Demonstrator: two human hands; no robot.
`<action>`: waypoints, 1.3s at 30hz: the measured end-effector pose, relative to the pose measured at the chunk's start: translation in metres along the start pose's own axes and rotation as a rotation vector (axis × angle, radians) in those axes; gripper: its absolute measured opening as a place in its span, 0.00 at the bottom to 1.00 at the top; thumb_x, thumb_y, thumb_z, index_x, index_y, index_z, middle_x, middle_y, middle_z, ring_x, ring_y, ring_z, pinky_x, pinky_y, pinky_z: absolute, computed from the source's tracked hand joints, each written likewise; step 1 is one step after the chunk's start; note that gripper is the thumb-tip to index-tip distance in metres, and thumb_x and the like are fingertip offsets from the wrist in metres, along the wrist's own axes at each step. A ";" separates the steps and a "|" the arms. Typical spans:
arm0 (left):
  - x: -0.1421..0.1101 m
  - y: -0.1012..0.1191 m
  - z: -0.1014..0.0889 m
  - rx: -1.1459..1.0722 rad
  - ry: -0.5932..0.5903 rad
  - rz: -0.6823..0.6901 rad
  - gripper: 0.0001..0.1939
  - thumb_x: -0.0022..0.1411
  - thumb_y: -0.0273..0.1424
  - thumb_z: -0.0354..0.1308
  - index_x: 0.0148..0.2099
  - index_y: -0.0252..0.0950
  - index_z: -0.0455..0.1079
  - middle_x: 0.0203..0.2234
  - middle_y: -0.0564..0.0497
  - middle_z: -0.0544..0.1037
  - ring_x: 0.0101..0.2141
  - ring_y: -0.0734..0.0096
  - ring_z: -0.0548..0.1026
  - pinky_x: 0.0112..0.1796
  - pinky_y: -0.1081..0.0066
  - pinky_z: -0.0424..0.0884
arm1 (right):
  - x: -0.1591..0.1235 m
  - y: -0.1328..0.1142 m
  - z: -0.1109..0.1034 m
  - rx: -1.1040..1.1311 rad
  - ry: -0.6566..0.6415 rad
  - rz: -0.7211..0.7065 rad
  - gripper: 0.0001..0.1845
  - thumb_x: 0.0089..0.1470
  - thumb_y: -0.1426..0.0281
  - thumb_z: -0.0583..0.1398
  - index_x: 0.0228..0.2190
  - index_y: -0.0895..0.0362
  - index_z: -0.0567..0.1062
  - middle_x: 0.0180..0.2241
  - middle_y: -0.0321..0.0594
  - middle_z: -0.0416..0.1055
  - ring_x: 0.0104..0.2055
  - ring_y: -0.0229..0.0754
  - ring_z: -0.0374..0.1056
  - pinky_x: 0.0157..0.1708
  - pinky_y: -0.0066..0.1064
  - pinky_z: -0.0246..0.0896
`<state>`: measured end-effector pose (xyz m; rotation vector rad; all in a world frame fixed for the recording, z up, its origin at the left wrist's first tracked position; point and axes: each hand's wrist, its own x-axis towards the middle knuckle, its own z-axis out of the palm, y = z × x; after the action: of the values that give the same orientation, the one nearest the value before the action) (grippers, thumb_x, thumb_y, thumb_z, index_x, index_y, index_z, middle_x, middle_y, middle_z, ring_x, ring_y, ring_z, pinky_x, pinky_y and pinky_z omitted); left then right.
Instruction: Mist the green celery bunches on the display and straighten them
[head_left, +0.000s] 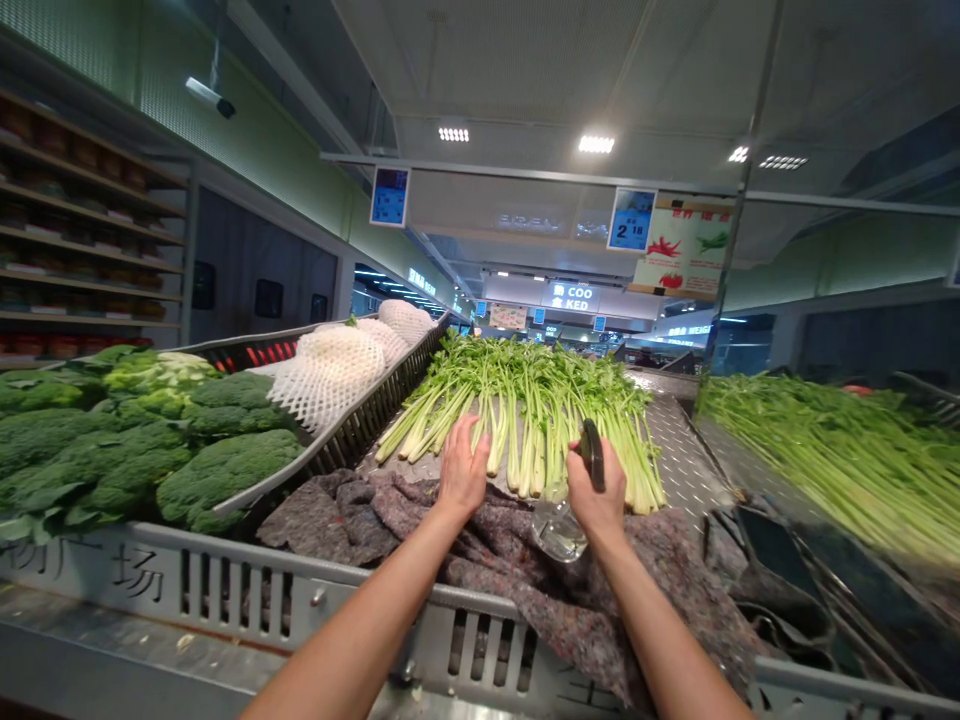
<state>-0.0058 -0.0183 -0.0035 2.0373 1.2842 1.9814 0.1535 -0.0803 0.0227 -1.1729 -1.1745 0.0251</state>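
My left hand (pixel 463 466) lies flat with fingers stretched out on the cut stem ends of a pile of green leafy stalks (pixel 529 400) laid on a perforated metal shelf (pixel 679 455). My right hand (pixel 596 485) is closed round a clear spray bottle (pixel 559 528) with a dark trigger head (pixel 592 452), held just in front of the same stalks. The bottle's body hangs below the hand over a crumpled grey felt cloth (pixel 390 505).
Broccoli heads (pixel 150 440) fill a tilted tray at left, with net-wrapped white produce (pixel 334 370) behind. A mirror panel (pixel 832 330) at right reflects the greens. A slotted metal rail (pixel 247 590) runs along the front edge. Price signs (pixel 631 219) hang overhead.
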 end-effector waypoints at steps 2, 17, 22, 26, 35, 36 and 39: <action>-0.001 -0.001 -0.001 -0.009 0.002 0.000 0.20 0.59 0.37 0.38 0.50 0.33 0.58 0.48 0.42 0.63 0.52 0.64 0.59 0.52 0.59 0.53 | -0.004 0.004 0.004 -0.008 -0.015 0.011 0.14 0.41 0.64 0.54 0.31 0.58 0.69 0.22 0.36 0.66 0.24 0.39 0.61 0.25 0.28 0.54; 0.012 -0.008 -0.028 0.052 0.025 -0.003 0.21 0.58 0.38 0.38 0.49 0.32 0.58 0.48 0.41 0.63 0.51 0.62 0.59 0.51 0.58 0.54 | -0.009 -0.010 0.008 0.066 -0.080 -0.071 0.13 0.42 0.66 0.52 0.32 0.58 0.67 0.23 0.35 0.66 0.23 0.37 0.61 0.25 0.27 0.56; 0.008 -0.017 -0.035 0.066 0.031 -0.019 0.21 0.58 0.39 0.38 0.49 0.33 0.58 0.47 0.41 0.64 0.51 0.62 0.60 0.51 0.57 0.55 | -0.020 -0.004 0.019 0.040 -0.078 -0.089 0.16 0.42 0.66 0.52 0.35 0.59 0.67 0.24 0.36 0.67 0.25 0.39 0.62 0.27 0.29 0.56; 0.008 -0.019 -0.036 0.071 0.045 -0.020 0.20 0.58 0.39 0.39 0.48 0.34 0.58 0.47 0.42 0.64 0.51 0.62 0.60 0.51 0.57 0.55 | -0.020 -0.003 0.020 0.045 -0.053 -0.123 0.19 0.43 0.64 0.52 0.38 0.58 0.66 0.25 0.36 0.66 0.25 0.39 0.62 0.26 0.29 0.56; 0.023 -0.020 -0.051 0.089 0.097 0.002 0.20 0.58 0.38 0.39 0.48 0.34 0.59 0.47 0.42 0.65 0.50 0.62 0.61 0.52 0.58 0.54 | -0.016 -0.027 0.032 0.105 -0.111 -0.130 0.14 0.44 0.66 0.52 0.34 0.58 0.67 0.25 0.35 0.67 0.24 0.37 0.61 0.25 0.27 0.56; 0.024 -0.021 -0.053 0.092 0.099 0.001 0.20 0.58 0.38 0.39 0.48 0.34 0.59 0.47 0.42 0.65 0.50 0.62 0.61 0.52 0.57 0.54 | -0.018 -0.028 0.035 0.108 -0.131 -0.130 0.13 0.43 0.67 0.51 0.33 0.58 0.67 0.24 0.35 0.67 0.24 0.36 0.61 0.25 0.27 0.55; 0.026 -0.023 -0.059 0.092 0.108 -0.003 0.19 0.57 0.38 0.40 0.48 0.34 0.59 0.46 0.43 0.65 0.49 0.62 0.61 0.51 0.57 0.55 | -0.026 -0.029 0.045 0.114 -0.172 -0.133 0.11 0.43 0.68 0.51 0.32 0.57 0.67 0.24 0.35 0.67 0.24 0.36 0.62 0.25 0.27 0.55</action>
<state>-0.0708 -0.0189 0.0167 1.9901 1.4236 2.0951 0.0944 -0.0773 0.0215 -1.0055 -1.3827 0.0924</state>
